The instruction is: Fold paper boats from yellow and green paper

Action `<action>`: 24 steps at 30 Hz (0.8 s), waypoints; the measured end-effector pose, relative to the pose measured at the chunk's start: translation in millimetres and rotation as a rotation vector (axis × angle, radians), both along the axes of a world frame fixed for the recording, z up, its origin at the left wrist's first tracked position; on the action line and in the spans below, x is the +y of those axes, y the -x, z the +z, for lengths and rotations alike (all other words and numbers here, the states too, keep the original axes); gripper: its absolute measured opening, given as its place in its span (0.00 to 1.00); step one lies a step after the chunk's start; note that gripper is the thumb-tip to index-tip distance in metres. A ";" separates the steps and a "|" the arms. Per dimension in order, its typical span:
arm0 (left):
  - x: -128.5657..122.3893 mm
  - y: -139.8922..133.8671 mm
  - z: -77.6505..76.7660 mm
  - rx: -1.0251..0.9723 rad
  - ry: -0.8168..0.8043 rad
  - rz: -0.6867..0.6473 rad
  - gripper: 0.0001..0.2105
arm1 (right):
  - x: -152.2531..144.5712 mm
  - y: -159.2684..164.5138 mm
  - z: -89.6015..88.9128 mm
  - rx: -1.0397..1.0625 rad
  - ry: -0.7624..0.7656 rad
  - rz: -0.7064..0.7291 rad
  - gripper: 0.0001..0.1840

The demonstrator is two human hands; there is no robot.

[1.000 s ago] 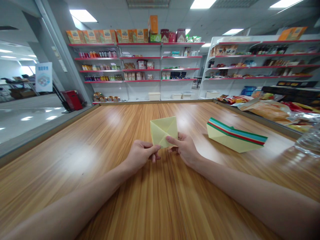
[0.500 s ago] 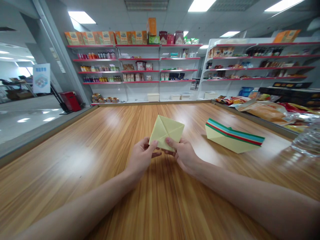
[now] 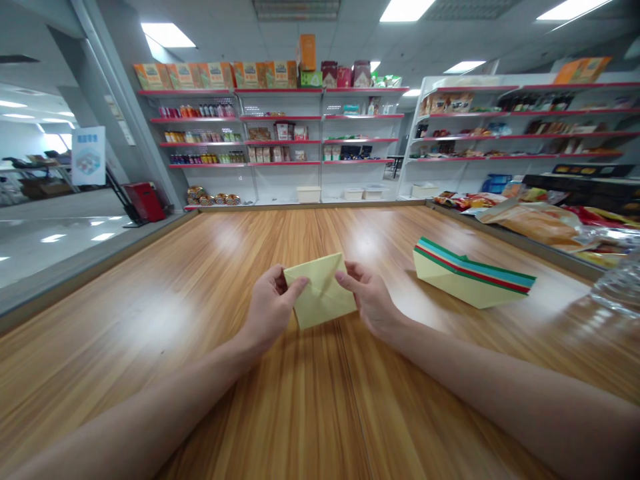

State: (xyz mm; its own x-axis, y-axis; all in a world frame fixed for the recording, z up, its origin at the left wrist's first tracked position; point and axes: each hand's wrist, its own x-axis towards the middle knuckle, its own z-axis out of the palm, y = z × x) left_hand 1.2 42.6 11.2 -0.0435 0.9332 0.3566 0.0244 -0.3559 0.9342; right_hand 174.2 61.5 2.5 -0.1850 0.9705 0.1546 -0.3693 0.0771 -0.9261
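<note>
A pale yellow piece of folded paper [image 3: 323, 300], roughly square with creases meeting near its middle, is held up above the wooden table between my hands. My left hand [image 3: 273, 300] pinches its left edge, thumb on the near face and fingers behind. On the other side, my right hand [image 3: 370, 293] grips the right edge the same way, its thumb near the upper right corner. The fingers behind the paper are partly hidden. To the right lies a folded paper boat [image 3: 470, 273], pale yellow below, with green, blue, white and red stripes along its top edge.
The wooden table [image 3: 150, 373] has a raised rim at its far and side edges. A clear plastic object [image 3: 620, 287] sits at the right edge. Snack packets [image 3: 535, 223] are piled beyond the right rim. Shelves of goods [image 3: 280, 140] stand behind the table.
The folded paper has been turned and lowered slightly. Both hands have moved apart, from its lower corners to its left and right edges. The paper boat stays on the table.
</note>
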 end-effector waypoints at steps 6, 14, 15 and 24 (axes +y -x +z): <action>-10.3 -7.1 1.8 0.125 -0.014 -0.130 0.09 | -8.7 3.0 -2.4 -0.130 0.032 0.170 0.18; -8.7 -4.3 0.3 0.066 0.010 -0.157 0.10 | -11.3 4.7 -0.7 -0.050 0.104 0.175 0.16; -7.8 -5.2 -0.9 0.038 0.041 -0.168 0.09 | -11.4 5.4 -0.8 -0.032 0.101 0.161 0.16; 0.6 -5.6 -14.3 0.103 0.171 -0.288 0.13 | -4.8 2.6 -5.8 -0.059 0.097 0.085 0.15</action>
